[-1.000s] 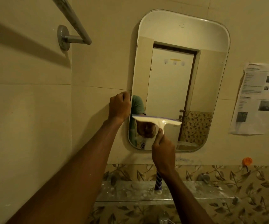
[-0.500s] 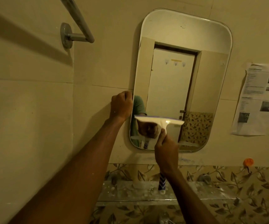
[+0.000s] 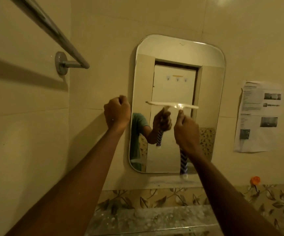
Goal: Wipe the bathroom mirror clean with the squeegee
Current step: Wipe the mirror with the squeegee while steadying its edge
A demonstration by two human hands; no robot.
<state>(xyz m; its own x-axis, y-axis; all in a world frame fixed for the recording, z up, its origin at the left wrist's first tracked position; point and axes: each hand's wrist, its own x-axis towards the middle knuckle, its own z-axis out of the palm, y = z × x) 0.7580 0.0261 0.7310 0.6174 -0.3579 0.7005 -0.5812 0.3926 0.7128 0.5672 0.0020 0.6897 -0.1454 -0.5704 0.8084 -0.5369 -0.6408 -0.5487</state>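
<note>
A rounded rectangular mirror (image 3: 177,53) hangs on the beige tiled wall. My right hand (image 3: 186,133) grips the blue-and-white striped handle of a squeegee (image 3: 173,105), whose pale blade lies level across the middle of the glass. My left hand (image 3: 117,112) is a closed fist at the mirror's left edge, pressed against the wall; whether it grips the rim is unclear. The glass reflects a white door, a green sleeve and the hand with the squeegee.
A metal towel bar (image 3: 64,46) juts from the left wall at upper left. A printed paper sheet (image 3: 258,116) is stuck to the wall right of the mirror. An orange hook (image 3: 255,180) sits lower right. A spattered glass shelf (image 3: 155,218) runs below, above leaf-patterned tiles.
The squeegee blade has risen from the mirror's lower part to its middle and shifted right. The view has tilted up. My left fist stays at the mirror's left edge.
</note>
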